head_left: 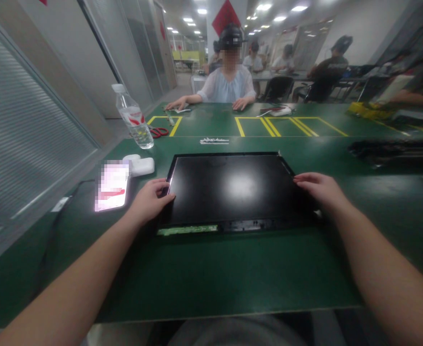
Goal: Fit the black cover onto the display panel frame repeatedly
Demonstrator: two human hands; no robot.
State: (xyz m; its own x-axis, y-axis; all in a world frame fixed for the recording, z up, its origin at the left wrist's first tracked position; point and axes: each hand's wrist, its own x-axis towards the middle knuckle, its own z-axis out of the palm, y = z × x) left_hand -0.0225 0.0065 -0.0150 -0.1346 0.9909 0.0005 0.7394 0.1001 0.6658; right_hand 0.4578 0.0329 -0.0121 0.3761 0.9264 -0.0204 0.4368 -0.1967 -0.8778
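Observation:
A black flat display panel point(211, 192) lies in front of me, its dark glossy face upward and reflecting a bright light. Along its near edge runs a green circuit strip point(187, 230). My left hand point(151, 199) grips the panel's left edge, thumb over the top face and fingers along the side. At the right edge, my right hand point(317, 187) pinches the frame between thumb and fingers. The undersides of both grips are partly hidden. Whether the panel rests fully on the table or is slightly raised, I cannot tell.
On the green table point(233, 278), a lit phone point(113, 186), a white case point(142, 166), a water bottle point(135, 120) and red-handled scissors point(160, 132) stand or lie at left. Dark long parts point(394, 151) lie at right. A person point(229, 84) sits opposite, hands on the table.

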